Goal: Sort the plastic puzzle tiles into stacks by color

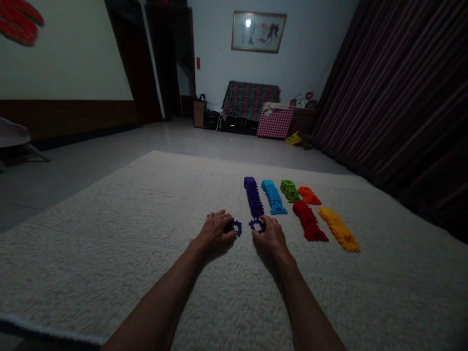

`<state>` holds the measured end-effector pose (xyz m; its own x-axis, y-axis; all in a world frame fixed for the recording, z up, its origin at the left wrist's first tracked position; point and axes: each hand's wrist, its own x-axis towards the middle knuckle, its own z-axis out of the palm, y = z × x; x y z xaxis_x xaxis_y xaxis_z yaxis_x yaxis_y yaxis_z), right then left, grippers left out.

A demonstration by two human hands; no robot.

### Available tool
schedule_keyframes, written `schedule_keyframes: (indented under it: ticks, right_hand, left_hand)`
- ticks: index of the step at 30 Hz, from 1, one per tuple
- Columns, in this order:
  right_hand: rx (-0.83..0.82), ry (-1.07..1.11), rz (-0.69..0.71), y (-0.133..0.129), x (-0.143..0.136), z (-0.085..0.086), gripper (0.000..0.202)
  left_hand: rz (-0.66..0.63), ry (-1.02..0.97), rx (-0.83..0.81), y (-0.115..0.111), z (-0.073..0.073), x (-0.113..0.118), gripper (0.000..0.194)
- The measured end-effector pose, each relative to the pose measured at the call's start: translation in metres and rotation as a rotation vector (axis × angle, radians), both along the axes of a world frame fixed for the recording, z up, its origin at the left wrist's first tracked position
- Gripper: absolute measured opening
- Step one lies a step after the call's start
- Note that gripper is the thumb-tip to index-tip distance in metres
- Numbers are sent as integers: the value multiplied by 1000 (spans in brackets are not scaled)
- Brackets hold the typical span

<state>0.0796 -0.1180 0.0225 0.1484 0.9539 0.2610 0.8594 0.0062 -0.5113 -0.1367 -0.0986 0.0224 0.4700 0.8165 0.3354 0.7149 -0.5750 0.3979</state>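
Note:
My left hand (pixel 218 230) rests low over the pale mat, its fingers closed on a dark purple notched piece (pixel 237 227) that sticks out on the right. A bit of purple also shows past its far left side. My right hand (pixel 271 236) grips another purple piece (pixel 257 224) with an open middle, between thumb and fingers. A small gap separates the two pieces. Just beyond my right hand lies a long purple row (pixel 253 197) of stacked pieces, with a light blue row (pixel 273 197) to its right.
Green (pixel 290 191), orange (pixel 309 195), red (pixel 309 222) and yellow (pixel 339 229) rows lie to the right on the mat (pixel 109 214). A draped seat (pixel 250 100) and checked cloth (pixel 275 120) stand by the back wall; a chair (pixel 14 134) is at left.

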Motion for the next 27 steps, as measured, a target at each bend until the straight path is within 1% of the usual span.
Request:
schedule_keyframes:
  ticks: [2, 5, 7, 10, 13, 17, 22, 27]
  right_hand:
    - [14, 46, 0, 3, 2, -1, 54]
    - [109, 107, -6, 9, 4, -5, 52]
    - [180, 138, -30, 14, 5, -10, 51]
    - [240, 153, -89, 19, 4, -12, 50]
    - [247, 111, -128, 22, 1, -9, 47]
    - [185, 18, -171, 25, -4, -4, 46]
    - [145, -58, -169, 28, -5, -6, 46]
    - [133, -62, -170, 26, -5, -6, 48]
  left_hand:
    - [38, -55, 37, 3, -4, -2, 34]
    - [111, -188, 111, 10, -10, -3, 43]
    - [183, -279, 152, 15, -14, -4, 42]
    - [315, -411, 178, 21, -16, -6, 37]
    - [449, -578, 157, 27, -17, -8, 37]
    - [595, -764, 123, 32, -17, -11, 37]
    - [662, -838, 112, 36, -18, -13, 34]
    - [693, -820, 69, 39, -20, -15, 35]
